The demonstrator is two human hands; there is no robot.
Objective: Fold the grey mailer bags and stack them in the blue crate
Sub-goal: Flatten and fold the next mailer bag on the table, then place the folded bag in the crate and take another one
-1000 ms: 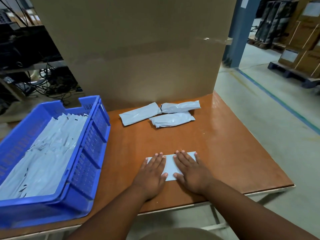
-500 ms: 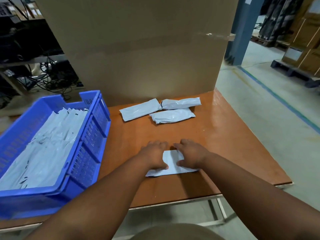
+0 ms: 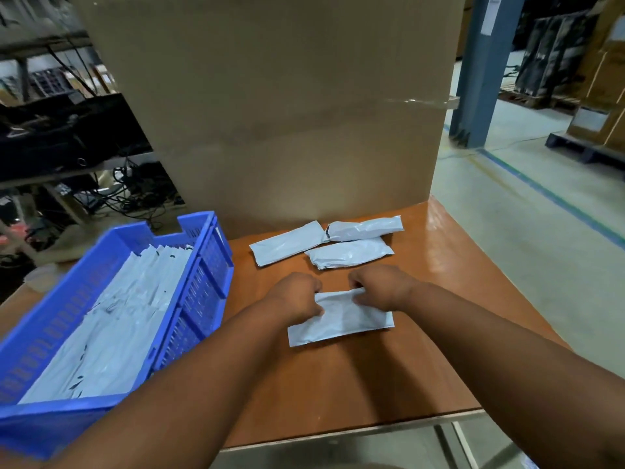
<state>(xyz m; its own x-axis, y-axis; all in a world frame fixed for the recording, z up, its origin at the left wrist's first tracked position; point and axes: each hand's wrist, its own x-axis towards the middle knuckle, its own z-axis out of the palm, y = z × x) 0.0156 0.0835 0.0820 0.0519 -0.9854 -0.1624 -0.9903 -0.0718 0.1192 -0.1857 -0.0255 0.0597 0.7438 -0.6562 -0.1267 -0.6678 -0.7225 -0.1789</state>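
- Head view, looking down at the brown counter (image 3: 338,384).
- Grey mailer bag (image 3: 341,319) being worked lies flat on the counter, centre, near the front edge and well right of the crate. Already folded to a narrow rectangle; its far long edge is lifted and crumpled between the hands.
- Left hand (image 3: 297,294) is on the bag's left far corner: fingers curled down, thumb against the bag's top face, pinching that end.
- Right hand (image 3: 382,287) is on the bag's right far edge: fingers curled over the far edge, thumb on the near face, gripping it.
- Both fingers' tips are hidden under the knuckles, so exactly how deep the grip goes I can't tell.
- Blue crate (image 3: 203,286) sits at the counter's left, tilted on a diagonal; one corner overhangs the front edge.
- Stacked mailers (image 3: 118,319) fill the crate: a row of folded grey bags overlapping like shingles along its length.
- Three folded mailers (image 3: 348,253) are waiting at the back of the counter, just in front of the box: one at left, two at right, one behind the other, touching or nearly so.
- Big cardboard box (image 3: 287,106) stands upright along the counter's far edge.
- Blue pillar (image 3: 480,72) on the floor to the right, behind; cluttered shelving with cables at left.
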